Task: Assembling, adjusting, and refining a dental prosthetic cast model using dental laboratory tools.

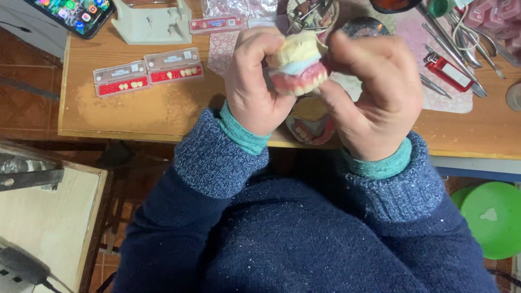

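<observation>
Both my hands hold a dental model (299, 64) above the wooden table's front edge: a cream plaster cast on top, pink wax gum with a row of teeth below. My left hand (254, 81) grips its left side with thumb and fingers curled over the plaster. My right hand (374, 89) closes on its right side, fingers bent round it. A second pink denture piece (312, 129) lies on the table just under my hands, partly hidden.
Two red cards of artificial teeth (147, 72) lie left on the wooden table (135, 108). Metal hand tools (461, 43) and a red lighter (448, 71) sit right on a patterned cloth. A phone (73, 13) is far left, a green stool (491, 217) lower right.
</observation>
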